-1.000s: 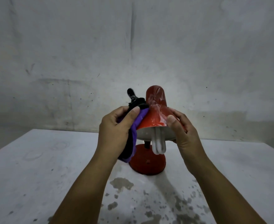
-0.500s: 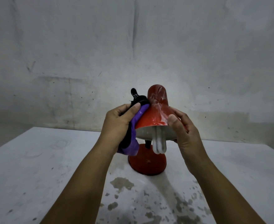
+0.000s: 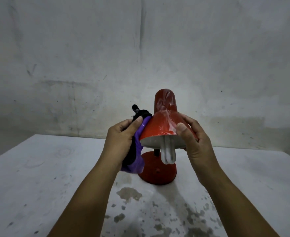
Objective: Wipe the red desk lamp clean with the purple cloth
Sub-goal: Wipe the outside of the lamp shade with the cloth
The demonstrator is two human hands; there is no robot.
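Note:
The red desk lamp [image 3: 159, 124] stands on its round red base [image 3: 158, 173] at the middle of the white table [image 3: 38, 177]. Its shade tilts toward me, and a white tube bulb [image 3: 168, 153] hangs out of it. My left hand [image 3: 122, 139] grips the purple cloth [image 3: 137, 151], which has a black side, and presses it against the left side of the shade. My right hand [image 3: 193, 141] holds the right rim of the shade, thumb on the front and fingers curled behind. A black knob on the lamp's neck [image 3: 135, 107] shows above the cloth.
Dark wet stains [image 3: 129, 194] mark the table in front of the lamp base and off to the right. A stained grey wall [image 3: 140, 57] rises directly behind the table. The table's far edge runs just behind the lamp.
My left hand with the cloth has slid a little down the left side of the shade. My right hand keeps its hold on the right rim.

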